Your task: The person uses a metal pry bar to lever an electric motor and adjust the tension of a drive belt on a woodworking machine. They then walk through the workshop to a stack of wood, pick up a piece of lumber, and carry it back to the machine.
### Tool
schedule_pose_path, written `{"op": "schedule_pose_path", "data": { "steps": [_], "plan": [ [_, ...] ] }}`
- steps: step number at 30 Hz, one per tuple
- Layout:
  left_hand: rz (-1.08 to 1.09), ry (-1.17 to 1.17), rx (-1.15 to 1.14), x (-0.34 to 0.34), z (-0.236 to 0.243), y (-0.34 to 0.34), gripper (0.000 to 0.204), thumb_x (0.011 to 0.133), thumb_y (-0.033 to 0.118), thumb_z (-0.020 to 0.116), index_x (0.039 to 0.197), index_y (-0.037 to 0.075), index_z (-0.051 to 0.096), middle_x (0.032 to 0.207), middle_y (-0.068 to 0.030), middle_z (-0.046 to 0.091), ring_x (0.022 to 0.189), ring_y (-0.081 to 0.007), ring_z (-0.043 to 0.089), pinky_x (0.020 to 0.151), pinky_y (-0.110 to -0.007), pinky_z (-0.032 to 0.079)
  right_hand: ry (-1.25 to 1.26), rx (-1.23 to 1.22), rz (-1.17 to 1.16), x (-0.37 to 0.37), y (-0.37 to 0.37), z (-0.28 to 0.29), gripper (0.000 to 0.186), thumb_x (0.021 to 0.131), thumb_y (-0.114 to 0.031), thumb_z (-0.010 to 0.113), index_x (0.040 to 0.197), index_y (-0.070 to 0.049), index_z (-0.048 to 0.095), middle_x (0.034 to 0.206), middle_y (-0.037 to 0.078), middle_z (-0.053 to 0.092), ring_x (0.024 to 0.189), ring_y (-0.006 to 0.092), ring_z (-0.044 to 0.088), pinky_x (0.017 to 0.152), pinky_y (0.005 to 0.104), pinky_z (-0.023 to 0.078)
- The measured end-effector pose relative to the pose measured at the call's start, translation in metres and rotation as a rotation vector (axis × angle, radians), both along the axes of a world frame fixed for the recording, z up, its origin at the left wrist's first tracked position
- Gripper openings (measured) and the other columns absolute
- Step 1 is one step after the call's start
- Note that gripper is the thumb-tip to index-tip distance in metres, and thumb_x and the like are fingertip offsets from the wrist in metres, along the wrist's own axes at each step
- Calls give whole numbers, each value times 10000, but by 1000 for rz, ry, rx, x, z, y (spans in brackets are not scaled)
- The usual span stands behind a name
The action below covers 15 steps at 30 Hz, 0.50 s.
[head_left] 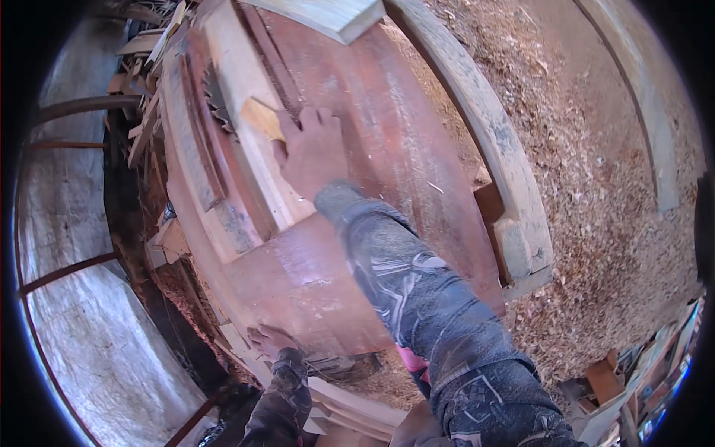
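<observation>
At the saw table, my right hand reaches far forward with bent fingers. A small yellowish piece of wood sits between its thumb and index finger, over a long pale board. That board lies along a dark reddish rail, just left of my fingers. A toothed circular saw blade stands up through the table on the board's left side, a short way from the hand. My left hand rests flat on the table's near left edge, fingers spread, holding nothing.
A pale plank crosses the table's far end. Along the right side runs a thick curved timber, with wood shavings covering the ground beyond. Scrap wood is heaped at the far left, beside a whitish sheet wall.
</observation>
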<state>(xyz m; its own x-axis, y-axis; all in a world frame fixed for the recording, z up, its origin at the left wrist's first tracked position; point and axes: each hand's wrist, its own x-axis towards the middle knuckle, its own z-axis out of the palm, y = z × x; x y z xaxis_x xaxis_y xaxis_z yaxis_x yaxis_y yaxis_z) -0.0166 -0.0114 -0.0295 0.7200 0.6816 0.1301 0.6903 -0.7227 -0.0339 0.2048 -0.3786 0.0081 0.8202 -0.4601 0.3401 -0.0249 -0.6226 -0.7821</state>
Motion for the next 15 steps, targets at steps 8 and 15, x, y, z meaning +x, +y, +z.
{"op": "schedule_pose_path", "data": {
  "steps": [8, 15],
  "plan": [
    [-10, -17, 26, -2, -8, 12, 552, 988, 466, 300, 1367, 85, 428, 1376, -157, 446, 1246, -354, 431, 1013, -496, 346, 12, 88, 19, -5, -2, -2, 384, 800, -226, 634, 1139, -53, 579, 1006, 148, 526, 1020, 320, 464, 873, 447, 379],
    [-20, 34, 61, -6, -7, 4, 547, 993, 448, 313, 1383, 77, 410, 1378, -165, 442, 1257, -346, 429, 1023, -475, 345, 6, -21, -3, 1, 0, -5, 388, 807, -249, 632, 1147, -68, 590, 1014, 148, 531, 1023, 328, 472, 878, 450, 381]
  ]
}}
